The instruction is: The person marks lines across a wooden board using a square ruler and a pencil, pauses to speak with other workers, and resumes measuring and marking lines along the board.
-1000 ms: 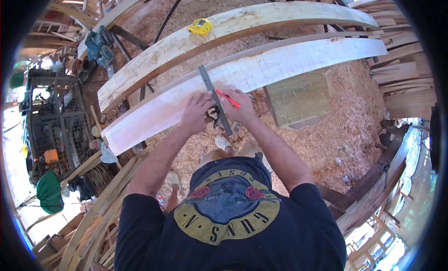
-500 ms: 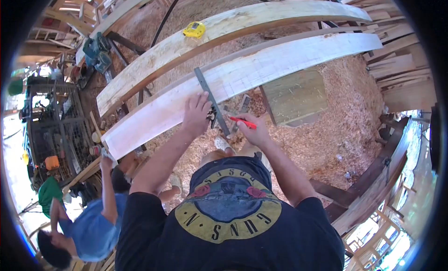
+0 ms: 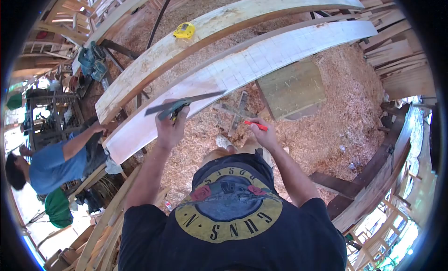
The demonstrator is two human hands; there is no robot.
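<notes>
My left hand (image 3: 171,130) is closed around the head of a combination square (image 3: 205,97), its long metal blade lifted at a slant over the pale curved board (image 3: 135,138). Several thin cross lines show on the right half of that board. My right hand (image 3: 264,136) pinches a red pencil (image 3: 256,125), pointing left, off the board's near edge and above the shavings. The square's head is partly hidden by my left fingers.
A second curved beam (image 3: 233,16) lies beyond, with a yellow tape measure (image 3: 184,30) on it. A teal power tool (image 3: 92,61) is at far left. A person in a blue shirt (image 3: 58,163) reaches toward the board's left end. Wood shavings (image 3: 336,126) and a plywood panel (image 3: 291,91) cover the ground.
My left hand has lifted the square off the board and swung it left, from across the board to slanting along it. My right hand moved slightly right. The other person shifted up and forward.
</notes>
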